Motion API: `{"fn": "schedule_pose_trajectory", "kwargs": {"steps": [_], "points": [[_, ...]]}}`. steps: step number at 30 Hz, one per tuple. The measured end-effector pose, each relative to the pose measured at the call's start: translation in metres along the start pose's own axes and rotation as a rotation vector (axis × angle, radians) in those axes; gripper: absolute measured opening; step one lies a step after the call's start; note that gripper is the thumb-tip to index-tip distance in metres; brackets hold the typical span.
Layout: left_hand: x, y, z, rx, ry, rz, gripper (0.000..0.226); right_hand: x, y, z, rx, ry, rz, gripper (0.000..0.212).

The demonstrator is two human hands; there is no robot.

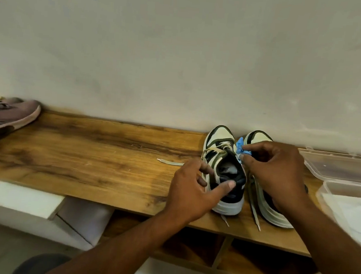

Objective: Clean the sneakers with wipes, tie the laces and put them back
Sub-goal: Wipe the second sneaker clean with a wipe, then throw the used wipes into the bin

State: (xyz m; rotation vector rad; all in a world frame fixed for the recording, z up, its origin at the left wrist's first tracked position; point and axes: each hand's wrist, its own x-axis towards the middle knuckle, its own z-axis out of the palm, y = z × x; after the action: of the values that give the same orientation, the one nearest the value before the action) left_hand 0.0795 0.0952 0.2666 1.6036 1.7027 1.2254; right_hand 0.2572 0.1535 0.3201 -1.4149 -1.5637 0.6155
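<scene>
- Sneakers [226,168] stand side by side on my shelf [88,151], toes to the wall, heels toward me.
- Left hand [189,191] grips the left one's heel collar; right hand [277,171] pinches a blue wipe [240,149] between the pair, nearest its inner side.
- Open box [344,169] at right: white sheets inside, probably wipes.

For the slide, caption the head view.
Left hand steadies a sneaker on the wooden shelf while the right hand pinches a blue wipe.
</scene>
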Motion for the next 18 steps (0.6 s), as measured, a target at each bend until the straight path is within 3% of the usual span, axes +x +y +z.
{"fn": "schedule_pose_trajectory", "kwargs": {"steps": [3, 7, 10, 18], "points": [[0.004, 0.016, -0.016, -0.247, 0.051, -0.101, 0.034, -0.01, -0.02, 0.004, 0.319, -0.129, 0.106, 0.021], [0.007, 0.032, -0.04, -0.481, 0.027, -0.102, 0.027, -0.032, -0.047, 0.021, 0.449, -0.252, 0.042, 0.025], [0.0, 0.03, -0.066, -0.495, 0.09, -0.05, 0.031, -0.046, -0.067, 0.037, 0.515, -0.295, -0.011, 0.034], [-0.035, 0.002, -0.168, -0.459, 0.317, -0.007, 0.028, -0.075, -0.146, 0.108, 0.504, -0.405, -0.072, 0.02]]}}
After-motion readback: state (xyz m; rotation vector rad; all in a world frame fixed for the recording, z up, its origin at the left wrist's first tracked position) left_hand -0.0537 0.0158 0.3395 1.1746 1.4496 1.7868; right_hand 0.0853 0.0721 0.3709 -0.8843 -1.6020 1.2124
